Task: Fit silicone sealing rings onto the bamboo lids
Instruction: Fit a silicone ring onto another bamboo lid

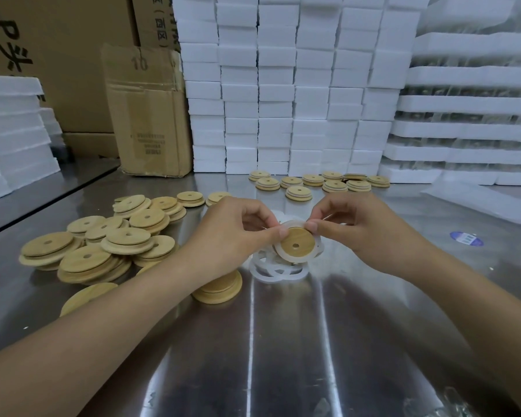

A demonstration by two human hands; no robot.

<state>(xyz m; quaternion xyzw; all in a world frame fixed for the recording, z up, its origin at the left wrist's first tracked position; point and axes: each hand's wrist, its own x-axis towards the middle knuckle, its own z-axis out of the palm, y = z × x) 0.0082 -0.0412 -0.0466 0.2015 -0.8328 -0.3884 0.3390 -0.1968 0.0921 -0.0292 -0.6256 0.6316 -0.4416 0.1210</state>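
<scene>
In the head view, at frame centre, the left hand [238, 230] and right hand [364, 227] are both pinching one bamboo lid [298, 243], with a white silicone ring [278, 251] sitting around its rim. Loose rings [271, 270] are lying beneath on the tabletop [313, 341], and bare lids [103, 245] are lying heaped at centre left.

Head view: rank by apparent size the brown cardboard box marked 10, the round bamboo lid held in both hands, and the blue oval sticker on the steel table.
1. brown cardboard box marked 10, farthest yet largest
2. round bamboo lid
3. blue oval sticker
</scene>
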